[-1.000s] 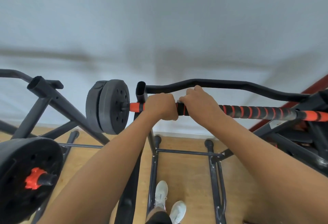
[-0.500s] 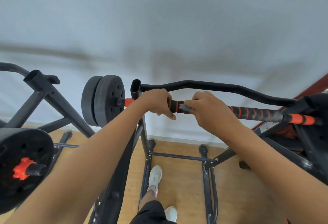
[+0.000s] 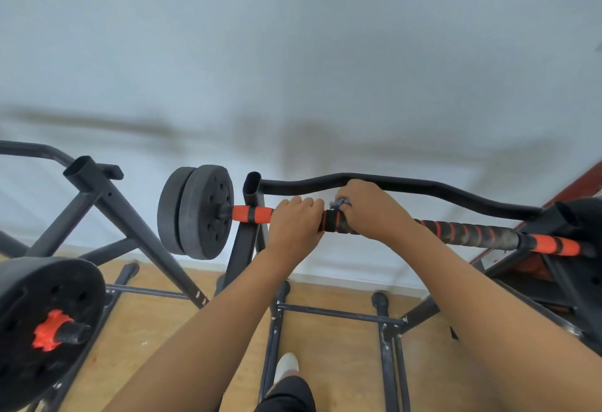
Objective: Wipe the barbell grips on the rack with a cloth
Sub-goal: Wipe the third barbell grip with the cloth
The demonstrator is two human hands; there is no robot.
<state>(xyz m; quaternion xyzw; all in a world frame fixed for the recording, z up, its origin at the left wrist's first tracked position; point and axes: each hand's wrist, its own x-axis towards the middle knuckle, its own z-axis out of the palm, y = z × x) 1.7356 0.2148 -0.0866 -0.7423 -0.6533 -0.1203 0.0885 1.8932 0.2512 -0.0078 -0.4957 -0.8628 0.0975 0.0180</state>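
A barbell (image 3: 469,231) with a black-and-orange spiral grip lies across the black rack (image 3: 250,190), with black weight plates (image 3: 195,214) on its left end. My left hand (image 3: 294,225) is wrapped around the bar just right of the orange sleeve (image 3: 252,213). Right beside it, my right hand (image 3: 371,209) is closed over the grip, and a small bit of grey cloth (image 3: 339,204) sticks out between its fingers. Most of the cloth is hidden under that hand.
A curved black bar (image 3: 423,188) runs behind the barbell. A second rack frame (image 3: 97,190) and another plate with an orange collar (image 3: 49,327) stand at the left. Below lie a wooden floor (image 3: 332,346), rack base rails and my white shoe (image 3: 285,366). A white wall is close ahead.
My right hand has slid left along the grip until it is next to the left hand, which has closed fully on the bar. The view has shifted slightly.
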